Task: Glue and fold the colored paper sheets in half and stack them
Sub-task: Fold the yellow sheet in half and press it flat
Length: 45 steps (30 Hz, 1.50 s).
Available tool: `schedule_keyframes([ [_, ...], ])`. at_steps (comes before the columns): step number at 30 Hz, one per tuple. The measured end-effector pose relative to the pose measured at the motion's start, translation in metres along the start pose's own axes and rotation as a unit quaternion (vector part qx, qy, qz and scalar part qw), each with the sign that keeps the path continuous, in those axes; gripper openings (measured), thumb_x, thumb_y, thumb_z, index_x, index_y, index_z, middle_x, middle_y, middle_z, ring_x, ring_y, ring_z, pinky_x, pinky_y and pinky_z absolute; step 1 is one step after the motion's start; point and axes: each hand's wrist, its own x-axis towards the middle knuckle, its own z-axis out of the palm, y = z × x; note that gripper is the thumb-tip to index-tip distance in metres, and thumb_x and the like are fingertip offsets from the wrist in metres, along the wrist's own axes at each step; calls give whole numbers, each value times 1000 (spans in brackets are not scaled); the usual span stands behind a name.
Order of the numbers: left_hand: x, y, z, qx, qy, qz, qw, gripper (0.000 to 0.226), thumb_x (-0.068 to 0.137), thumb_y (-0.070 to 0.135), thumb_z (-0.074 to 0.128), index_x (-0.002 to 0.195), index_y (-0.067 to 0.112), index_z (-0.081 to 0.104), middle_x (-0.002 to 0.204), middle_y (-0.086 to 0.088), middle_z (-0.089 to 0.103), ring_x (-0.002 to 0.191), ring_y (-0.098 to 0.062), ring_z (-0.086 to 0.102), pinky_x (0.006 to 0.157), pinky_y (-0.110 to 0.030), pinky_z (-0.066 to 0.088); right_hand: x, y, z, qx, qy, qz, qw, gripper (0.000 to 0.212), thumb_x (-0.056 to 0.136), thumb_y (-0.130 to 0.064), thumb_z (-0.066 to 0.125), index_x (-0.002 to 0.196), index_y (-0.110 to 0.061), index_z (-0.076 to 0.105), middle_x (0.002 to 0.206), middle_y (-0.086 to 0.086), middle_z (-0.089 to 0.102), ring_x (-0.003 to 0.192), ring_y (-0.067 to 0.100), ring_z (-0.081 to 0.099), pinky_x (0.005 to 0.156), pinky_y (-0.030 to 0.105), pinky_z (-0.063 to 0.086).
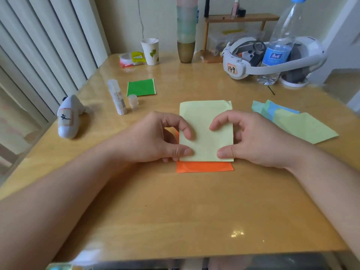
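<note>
Both grips, left hand (155, 137) and right hand (251, 139), pinch the yellow sheet's (205, 131) side edges, its long axis pointing toward the worktop's (194, 211) far edge, over the orange sheet (204, 167).

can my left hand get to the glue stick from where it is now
Probably yes. The glue stick lies uncapped on the table, up and left of your left hand, with nothing between them. You'd have to let go of the yellow paper first.

hands 2 (155, 139) (253, 139) | glue stick 1 (116, 97) | glue cap 1 (133, 101) | paper cup 1 (151, 51) | water bottle 1 (280, 41) | headset 1 (243, 65)
</note>
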Motion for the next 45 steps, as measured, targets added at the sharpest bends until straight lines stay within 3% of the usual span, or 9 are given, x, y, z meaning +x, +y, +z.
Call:
schedule_keyframes([
  [4, 1, -6, 0, -7, 3, 24, 1000, 22, 83, 24, 88, 96, 28, 70, 66, -3, 60, 57, -16, 51, 55, -25, 45, -1, -5, 0, 18, -6, -5, 1000, 56, 77, -5, 91, 109, -45, 69, 103, 8, 78, 98, 35, 76, 93, 61, 59],
  [11, 0, -5, -4, -48, -39, 45, 997, 29, 77, 27, 89, 99, 28, 71, 82, -30, 60, 67, -26, 53, 63, -45, 47, -1, -4, -2, 67, -1, -18, 998, 55, 74, 1, 90, 107, -38, 70, 114, 10, 74, 100, 36, 77, 95, 64, 57],
  [18, -2, -6, -1, -31, -50, 37, 998, 45, 77, 10, 90, 111, 25, 64, 97, -9, 68, 74, -43, 67, 71, -64, 56, 0, -5, 3, -16, -28, 8, 999, 56, 75, -13, 93, 112, -45, 66, 99, 23, 74, 95, 46, 69, 86, 66, 57],
  [22, -2, -6, 0, -49, -44, 21, 998, 47, 75, 20, 91, 112, 29, 64, 104, -2, 64, 75, -31, 66, 72, -58, 58, -5, -9, 3, -22, -38, 14, 999, 59, 76, -7, 92, 112, -46, 66, 92, 18, 73, 91, 43, 69, 84, 64, 58],
  [27, -1, -4, 2, -19, -45, 23, 999, 50, 77, 11, 91, 112, 31, 62, 100, 6, 61, 71, -21, 64, 64, -40, 57, -6, -11, 2, -29, -43, 20, 998, 61, 76, -4, 91, 110, -47, 64, 81, 12, 69, 72, 29, 62, 76, 59, 58],
  [30, -1, -2, 3, 19, -36, 28, 999, 52, 76, 12, 93, 110, 34, 61, 94, 9, 60, 67, -20, 63, 60, -39, 56, -7, -11, 2, -32, -46, 24, 998, 63, 76, -6, 92, 112, -48, 63, 88, 21, 70, 82, 44, 64, 79, 65, 58],
  [35, -1, -3, 2, 36, -34, 32, 998, 57, 73, 13, 94, 113, 33, 58, 91, 12, 60, 65, -19, 62, 59, -36, 55, -7, -12, 3, -42, -45, 27, 998, 65, 75, -7, 92, 114, -50, 62, 87, 22, 67, 74, 33, 61, 77, 63, 56],
  [38, -1, -2, 2, 42, -33, 26, 998, 59, 73, 12, 94, 114, 33, 57, 88, 14, 60, 64, -16, 62, 57, -31, 54, -7, -13, 3, -50, -48, 29, 997, 65, 75, -10, 93, 114, -51, 62, 89, 24, 67, 81, 43, 63, 79, 67, 56],
  [45, -2, 1, 2, 83, -25, 26, 996, 62, 72, 17, 96, 115, 36, 55, 88, -16, 65, 65, -26, 65, 58, -35, 56, -7, -11, 4, -58, -50, 39, 996, 65, 71, -20, 93, 117, -52, 61, 92, 25, 70, 87, 47, 66, 81, 69, 55],
])
